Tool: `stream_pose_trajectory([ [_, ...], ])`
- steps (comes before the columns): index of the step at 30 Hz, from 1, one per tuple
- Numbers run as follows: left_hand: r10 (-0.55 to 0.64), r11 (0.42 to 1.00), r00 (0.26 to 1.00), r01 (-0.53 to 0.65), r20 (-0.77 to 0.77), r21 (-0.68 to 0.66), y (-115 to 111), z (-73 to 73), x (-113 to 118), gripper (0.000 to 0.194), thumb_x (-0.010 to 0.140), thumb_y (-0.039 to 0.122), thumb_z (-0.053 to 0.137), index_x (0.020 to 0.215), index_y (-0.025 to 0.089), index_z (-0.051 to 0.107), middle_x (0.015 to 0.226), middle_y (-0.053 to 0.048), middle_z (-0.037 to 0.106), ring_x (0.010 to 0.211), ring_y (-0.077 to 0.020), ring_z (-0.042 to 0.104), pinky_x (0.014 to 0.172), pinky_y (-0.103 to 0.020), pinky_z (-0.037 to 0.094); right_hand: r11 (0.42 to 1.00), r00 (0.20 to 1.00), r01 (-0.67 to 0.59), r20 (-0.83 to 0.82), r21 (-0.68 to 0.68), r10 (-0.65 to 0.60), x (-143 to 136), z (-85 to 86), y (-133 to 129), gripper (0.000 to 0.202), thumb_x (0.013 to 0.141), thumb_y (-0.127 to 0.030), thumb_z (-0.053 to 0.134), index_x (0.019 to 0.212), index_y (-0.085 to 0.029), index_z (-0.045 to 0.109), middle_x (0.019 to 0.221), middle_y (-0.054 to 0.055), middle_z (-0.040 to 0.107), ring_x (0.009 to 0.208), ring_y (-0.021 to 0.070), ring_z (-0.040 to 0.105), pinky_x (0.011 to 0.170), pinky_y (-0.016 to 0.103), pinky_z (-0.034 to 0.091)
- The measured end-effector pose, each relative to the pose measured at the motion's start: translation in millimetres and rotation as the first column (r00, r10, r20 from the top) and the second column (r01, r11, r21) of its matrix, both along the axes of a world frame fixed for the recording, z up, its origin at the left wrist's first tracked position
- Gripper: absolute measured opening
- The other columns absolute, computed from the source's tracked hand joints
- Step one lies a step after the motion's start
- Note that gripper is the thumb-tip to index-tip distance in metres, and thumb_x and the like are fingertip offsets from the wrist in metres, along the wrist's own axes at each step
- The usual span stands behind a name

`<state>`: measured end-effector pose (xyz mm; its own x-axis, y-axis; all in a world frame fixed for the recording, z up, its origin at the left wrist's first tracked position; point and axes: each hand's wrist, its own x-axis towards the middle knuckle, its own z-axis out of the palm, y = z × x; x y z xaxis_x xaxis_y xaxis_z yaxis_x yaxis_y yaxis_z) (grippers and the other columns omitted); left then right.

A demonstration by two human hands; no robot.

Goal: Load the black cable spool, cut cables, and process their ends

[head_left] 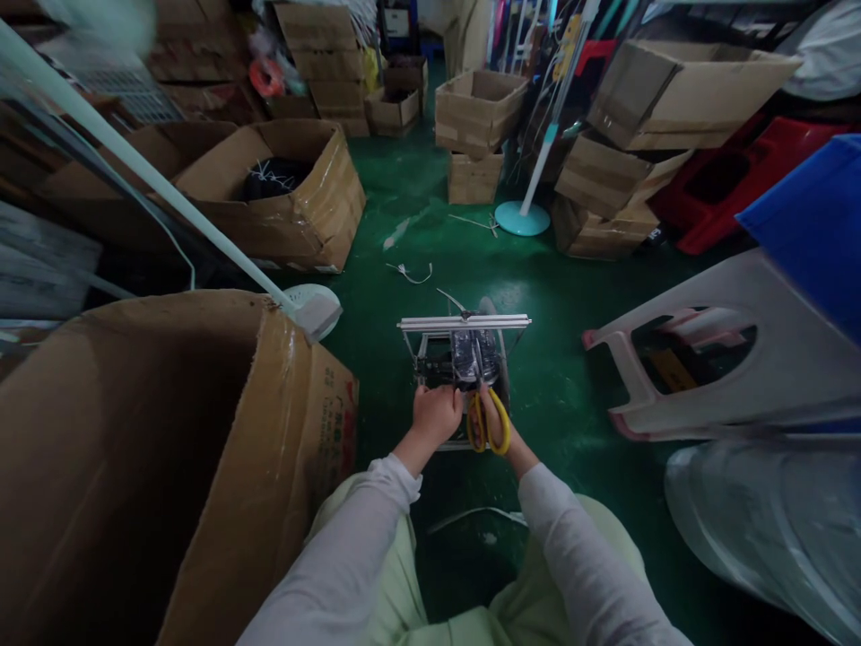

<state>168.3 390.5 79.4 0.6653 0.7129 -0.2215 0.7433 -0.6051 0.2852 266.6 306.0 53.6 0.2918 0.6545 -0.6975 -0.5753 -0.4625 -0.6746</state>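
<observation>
On the green floor point(377, 332), between our knees, a thin white strip point(481, 510) lies short of the silver metal frame point(464, 321). At the frame's near edge, our left hand point(437, 413) is curled closed; we cannot tell whether it grips anything. Beside it, our right hand point(494, 408) is closed around yellow-handled metal scissors point(506, 426), blades pointing away over the black, plastic-wrapped bundle point(464, 350) inside the frame, just short of its far bar. We appear to be working the scissors at the bundle; a cut would call for spread blades and a steady frame. Beyond stand open brown cardboard boxes point(474, 126).
</observation>
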Motion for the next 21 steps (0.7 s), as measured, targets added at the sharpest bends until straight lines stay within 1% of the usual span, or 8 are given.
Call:
stream_pose_trajectory([
  [6,-0.085,0.987,0.987,0.065,-0.137,-0.146,-28.0,-13.1,-16.6,0.045,0.097,0.03,0.025,0.1,0.013,0.067,0.1,-0.014,0.072,0.098,-0.0266,0.067,0.088,-0.042,0.041,0.999,0.998,0.0,-0.06,-0.04,-0.002,1.1,4.4,1.1,0.059,0.076,-0.079,0.049,0.096,-0.024,0.053,0.05,-0.009,0.043,0.035,0.0086,0.038,0.03,0.02,0.032],
  [8,-0.127,0.975,0.976,0.09,-0.178,-0.204,-29.0,-15.2,-21.0,0.04,0.094,0.031,0.033,0.096,0.014,0.069,0.1,-0.014,0.072,0.096,-0.0267,0.068,0.084,-0.039,0.044,0.999,0.998,0.001,-0.062,-0.054,-0.004,2.0,7.4,3.3,0.056,0.077,-0.078,0.048,0.096,-0.025,0.051,0.05,-0.009,0.043,0.034,0.0087,0.037,0.03,0.02,0.032],
  [10,-0.16,0.962,0.967,0.108,-0.196,-0.25,-20.5,-13.6,-21.7,0.031,0.088,0.037,0.047,0.087,0.017,0.071,0.094,-0.011,0.074,0.09,-0.0261,0.07,0.075,-0.035,0.047,0.999,0.999,0.002,-0.045,-0.038,-0.003,2.1,9.3,4.8,0.055,0.077,-0.077,0.049,0.095,-0.025,0.05,0.049,-0.01,0.042,0.034,0.0087,0.038,0.03,0.02,0.032],
  [12,-0.162,0.957,0.966,0.105,-0.2,-0.271,-2.4,-7.2,-15.6,0.03,0.084,0.045,0.053,0.085,0.021,0.071,0.09,-0.008,0.075,0.087,-0.0249,0.07,0.069,-0.031,0.047,1.0,1.0,0.003,-0.024,-0.015,-0.003,1.5,9.2,5.0,0.056,0.076,-0.077,0.05,0.096,-0.025,0.05,0.05,-0.01,0.043,0.034,0.0086,0.038,0.03,0.02,0.031],
  [14,-0.086,0.973,0.984,0.05,-0.154,-0.224,20.3,3.1,-2.5,0.04,0.09,0.052,0.042,0.091,0.024,0.07,0.094,-0.006,0.075,0.09,-0.0226,0.07,0.069,-0.029,0.048,1.0,1.0,0.009,-0.011,-0.003,-0.009,0.4,7.2,4.3,0.058,0.074,-0.078,0.052,0.098,-0.025,0.051,0.05,-0.01,0.043,0.034,0.0085,0.039,0.03,0.02,0.031],
  [17,0.076,0.993,0.996,-0.079,-0.038,-0.092,46.4,17.7,21.3,0.054,0.098,0.046,0.021,0.092,0.023,0.07,0.1,-0.006,0.074,0.098,-0.0208,0.068,0.077,-0.029,0.048,1.0,1.0,0.026,-0.004,0.002,-0.026,-0.7,3.3,2.7,0.061,0.072,-0.079,0.053,0.098,-0.024,0.05,0.051,-0.01,0.043,0.034,0.0083,0.038,0.03,0.021,0.031],
  [19,0.104,0.993,0.994,-0.105,-0.029,-0.053,51.4,22.6,31.1,0.055,0.098,0.039,0.021,0.091,0.02,0.071,0.099,-0.008,0.074,0.098,-0.0225,0.068,0.08,-0.032,0.048,1.0,1.0,0.017,-0.006,0.02,-0.017,-0.5,1.8,2.1,0.061,0.072,-0.079,0.053,0.098,-0.024,0.05,0.051,-0.01,0.044,0.034,0.0084,0.038,0.03,0.021,0.032],
  [21,0.099,0.994,0.994,-0.1,-0.043,-0.037,47.5,23.2,32.6,0.052,0.098,0.036,0.023,0.091,0.018,0.072,0.098,-0.01,0.074,0.095,-0.0241,0.069,0.079,-0.034,0.048,0.999,1.0,0.002,-0.008,0.043,-0.001,0.0,1.7,2.3,0.06,0.073,-0.079,0.052,0.098,-0.025,0.05,0.051,-0.01,0.044,0.034,0.0085,0.038,0.03,0.021,0.033],
])
